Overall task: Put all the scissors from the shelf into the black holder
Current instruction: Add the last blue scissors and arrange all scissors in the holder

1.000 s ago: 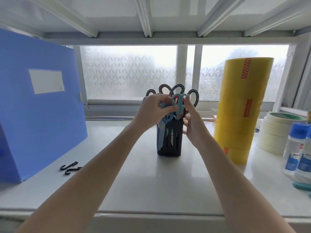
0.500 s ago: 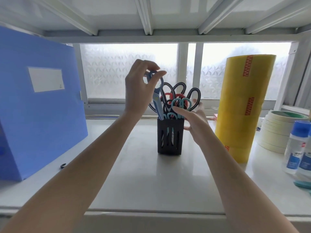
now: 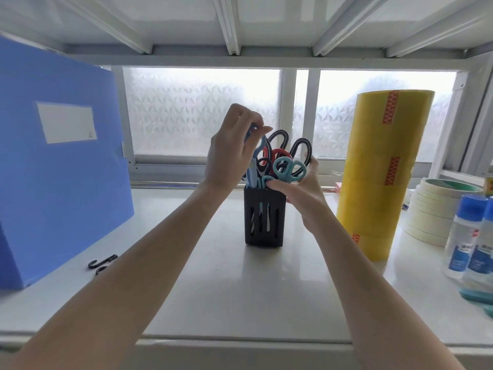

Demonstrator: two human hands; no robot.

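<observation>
Left hand (image 3: pixel 231 153) is pinching the blue scissors (image 3: pixel 253 169) by the handle, blades pointing down, tips probably already inside the black holder (image 3: pixel 264 218); right hand (image 3: pixel 301 190), fingers curled, is steadying the teal scissors (image 3: pixel 288 169).

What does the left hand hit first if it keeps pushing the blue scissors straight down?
Likely the black holder: the left hand pinches the blue scissors above its left side, blades already inside. The neighbouring teal scissors might rub; depth unclear.

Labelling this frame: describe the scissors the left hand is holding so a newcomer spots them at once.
Find the black holder at mid-shelf, between the blue folder and the yellow tape stack. The left hand pinches the light blue scissors at its left edge. They alone are light blue, standing taller than the teal pair.
</observation>
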